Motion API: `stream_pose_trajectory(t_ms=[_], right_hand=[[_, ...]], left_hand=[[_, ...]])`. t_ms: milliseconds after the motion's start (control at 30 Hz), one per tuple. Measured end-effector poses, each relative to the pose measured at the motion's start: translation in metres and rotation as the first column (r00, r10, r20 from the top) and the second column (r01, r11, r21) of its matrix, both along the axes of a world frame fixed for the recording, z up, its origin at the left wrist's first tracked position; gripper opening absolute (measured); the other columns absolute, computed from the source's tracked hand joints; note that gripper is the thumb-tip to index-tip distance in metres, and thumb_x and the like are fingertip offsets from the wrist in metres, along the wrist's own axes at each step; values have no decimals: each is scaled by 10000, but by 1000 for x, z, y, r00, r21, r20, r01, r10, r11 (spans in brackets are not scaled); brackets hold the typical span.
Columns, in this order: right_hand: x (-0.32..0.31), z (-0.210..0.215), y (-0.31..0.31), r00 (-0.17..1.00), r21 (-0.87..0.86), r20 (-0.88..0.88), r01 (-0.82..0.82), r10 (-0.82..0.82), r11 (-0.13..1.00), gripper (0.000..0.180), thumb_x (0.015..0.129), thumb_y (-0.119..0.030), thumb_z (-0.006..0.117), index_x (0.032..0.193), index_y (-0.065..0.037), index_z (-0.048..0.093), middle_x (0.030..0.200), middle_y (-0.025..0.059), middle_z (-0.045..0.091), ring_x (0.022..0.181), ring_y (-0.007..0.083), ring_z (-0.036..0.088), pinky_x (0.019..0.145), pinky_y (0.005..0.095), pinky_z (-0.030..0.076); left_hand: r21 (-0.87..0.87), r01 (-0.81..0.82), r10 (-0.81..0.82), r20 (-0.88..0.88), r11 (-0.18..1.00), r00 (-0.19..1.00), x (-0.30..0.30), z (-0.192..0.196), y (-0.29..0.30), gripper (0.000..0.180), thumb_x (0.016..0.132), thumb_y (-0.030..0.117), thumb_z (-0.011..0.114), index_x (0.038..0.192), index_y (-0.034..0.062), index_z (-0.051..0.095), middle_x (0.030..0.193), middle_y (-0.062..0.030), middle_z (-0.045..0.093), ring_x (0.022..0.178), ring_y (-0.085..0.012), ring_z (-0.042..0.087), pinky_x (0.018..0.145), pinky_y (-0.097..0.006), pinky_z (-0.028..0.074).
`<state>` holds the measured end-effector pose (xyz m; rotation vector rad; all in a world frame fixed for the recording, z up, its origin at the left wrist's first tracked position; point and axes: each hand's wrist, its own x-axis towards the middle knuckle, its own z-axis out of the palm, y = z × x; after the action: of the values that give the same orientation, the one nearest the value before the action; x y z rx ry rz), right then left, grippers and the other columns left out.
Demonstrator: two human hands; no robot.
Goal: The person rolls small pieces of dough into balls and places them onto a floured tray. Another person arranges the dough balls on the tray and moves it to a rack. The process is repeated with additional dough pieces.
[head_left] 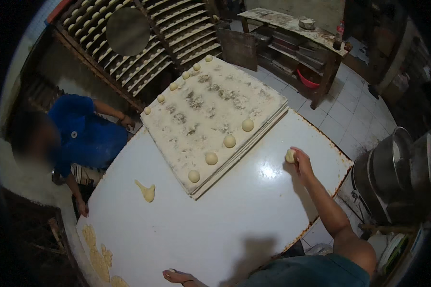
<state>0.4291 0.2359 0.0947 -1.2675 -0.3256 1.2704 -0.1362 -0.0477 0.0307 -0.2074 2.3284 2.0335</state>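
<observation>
My right hand [300, 162] is closed around a pale dough ball [290, 156] over the right part of the white table [215, 225]. At the lower edge, my left hand [178, 276] is low over the tabletop with its fingers curled; a small pale bit shows at the fingertips, but what they hold is hidden. Between me and the far side lies a stack of floured boards [210, 105]. Several dough balls [230, 140] stand in a row along its near edge, and more [174, 86] line the far left edge.
A loose dough scrap [147, 191] and flattened dough pieces [98, 258] lie on the table's left. A person in blue [88, 131] stands at the left edge. Behind are racks of dough balls [187, 28], a floury bench [292, 24] and a pink basin [307, 79]. Large metal pots [390, 162] stand right.
</observation>
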Motion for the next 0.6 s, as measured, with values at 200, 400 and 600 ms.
stream_pose_trajectory(t_ms=[200, 400, 600], right_hand=[[104, 1, 168, 664, 170, 747, -238, 33, 956, 461, 803, -159, 686, 1237, -43, 583, 1100, 94, 641, 955, 216, 601, 850, 316, 482], [120, -31, 248, 68, 116, 993, -455, -96, 883, 533, 756, -195, 742, 1236, -36, 571, 1257, 172, 569, 1137, 357, 530, 945, 437, 437], [112, 4, 201, 252, 338, 929, -276, -272, 900, 431, 827, -170, 692, 1208, -11, 567, 1327, 201, 509, 1223, 365, 484, 1028, 456, 374]], left_hand=[[119, 660, -670, 79, 741, 738, 143, 71, 190, 411, 934, 106, 546, 1312, 12, 415, 1129, -101, 525, 999, -199, 550, 876, -327, 475], [-430, 900, -950, -304, 69, -72, 335, 126, 388, 449, 774, 77, 752, 1163, -31, 553, 1194, -151, 545, 1099, -259, 532, 956, -367, 449], [-650, 731, -797, -321, -208, -512, 477, 125, 507, 407, 761, 125, 712, 1125, 23, 563, 1125, -197, 571, 1056, -368, 548, 912, -481, 437]])
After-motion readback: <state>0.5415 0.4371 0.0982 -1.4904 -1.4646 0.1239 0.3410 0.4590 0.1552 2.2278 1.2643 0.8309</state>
